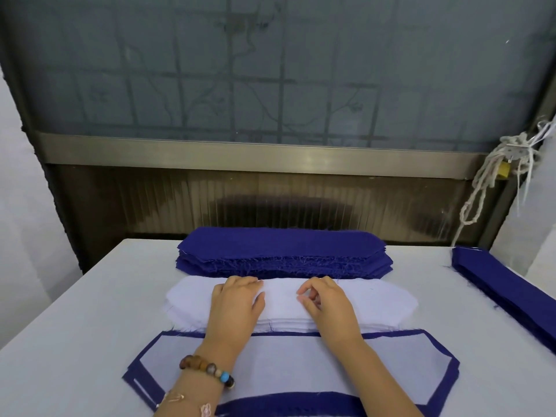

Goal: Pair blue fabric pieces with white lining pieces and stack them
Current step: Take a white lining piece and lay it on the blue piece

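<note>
Blue fabric pieces (pixel 282 251) are lying in a thick, frayed-edged stack at the middle of the frame, toward the far side of the white bench (pixel 60 326). Just below them in the frame, and touching their near edge, the white lining pieces (pixel 376 299) are sitting in their own stack. The left hand (pixel 237 302) is resting palm-down on the left-centre of this lining stack with its fingers nearly straight and released, gripping nothing. The right hand (pixel 328 299) is sitting on the same stack just to the right, its fingers curling with the thumb and forefinger tips close together on the top sheet; whether they are pinching it is not clear. At the bottom centre, under both forearms, a paired stack (pixel 285 365) is showing a white lining lying on a blue piece, a blue border around it. A second blue pile (pixel 511 290) is lying along the right edge. A beaded bracelet (pixel 207 370) is circling the left wrist.
</note>
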`<action>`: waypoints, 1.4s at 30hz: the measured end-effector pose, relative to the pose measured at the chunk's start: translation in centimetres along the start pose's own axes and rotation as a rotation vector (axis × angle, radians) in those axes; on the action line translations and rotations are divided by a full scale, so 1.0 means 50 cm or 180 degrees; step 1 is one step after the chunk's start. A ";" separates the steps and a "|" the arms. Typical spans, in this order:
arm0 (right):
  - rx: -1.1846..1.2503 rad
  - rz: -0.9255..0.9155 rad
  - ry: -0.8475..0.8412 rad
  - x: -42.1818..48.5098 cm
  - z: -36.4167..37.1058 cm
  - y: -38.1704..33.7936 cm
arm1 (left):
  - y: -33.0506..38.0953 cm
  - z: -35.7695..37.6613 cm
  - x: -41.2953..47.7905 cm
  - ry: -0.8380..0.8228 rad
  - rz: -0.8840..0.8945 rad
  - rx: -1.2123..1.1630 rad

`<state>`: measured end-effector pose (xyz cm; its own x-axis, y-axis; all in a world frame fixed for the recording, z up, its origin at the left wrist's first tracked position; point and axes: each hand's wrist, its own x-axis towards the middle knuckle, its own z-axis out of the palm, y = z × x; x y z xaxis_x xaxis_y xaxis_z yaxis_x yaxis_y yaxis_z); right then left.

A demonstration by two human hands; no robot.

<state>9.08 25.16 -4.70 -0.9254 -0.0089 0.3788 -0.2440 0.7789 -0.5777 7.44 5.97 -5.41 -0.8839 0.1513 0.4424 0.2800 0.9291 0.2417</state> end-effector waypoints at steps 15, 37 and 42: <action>-0.0021 -0.0446 0.0074 -0.006 -0.001 0.004 | 0.022 -0.020 -0.002 0.0145 0.0231 -0.0320; -0.0314 -0.0074 0.0161 -0.004 0.001 0.002 | -0.002 -0.052 -0.006 0.0036 -0.0094 -0.0042; -0.0323 0.0149 -0.0006 0.003 -0.024 0.011 | -0.046 -0.067 -0.002 0.0000 -0.0592 0.0261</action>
<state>9.17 26.35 -4.10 -0.9357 0.0279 0.3518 -0.1700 0.8379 -0.5186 8.13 2.71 -3.11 -0.9176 -0.0256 0.3967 0.0803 0.9654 0.2481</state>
